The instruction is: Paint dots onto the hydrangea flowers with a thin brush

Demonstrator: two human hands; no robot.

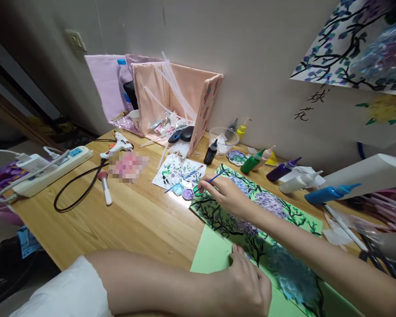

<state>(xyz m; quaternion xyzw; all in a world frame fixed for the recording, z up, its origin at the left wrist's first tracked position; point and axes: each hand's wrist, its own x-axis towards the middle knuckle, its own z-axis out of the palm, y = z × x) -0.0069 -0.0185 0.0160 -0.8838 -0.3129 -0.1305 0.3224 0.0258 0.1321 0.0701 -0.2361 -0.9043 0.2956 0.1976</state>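
My right hand (225,192) pinches a thin blue paintbrush (214,178), its tip down at the green well of a small paint palette (186,188). The hand hovers over the upper left end of a green painting (270,220) with black branches and purple and blue flower clusters. My left hand (246,284) rests on the near edge of that painting and the plain green sheet (211,255) under it, fingers curled and pressing it flat. A white paper smeared with test paint (174,169) lies behind the palette.
Paint bottles stand behind the painting: black (210,152), green (252,162), purple (281,171), white (298,181), blue (330,193). A pink box (185,94), glue gun (119,145), power strip (53,169), black cable (75,189) and a clear bowl (221,140) occupy the wooden table (132,220). A flower painting (356,44) hangs on the wall.
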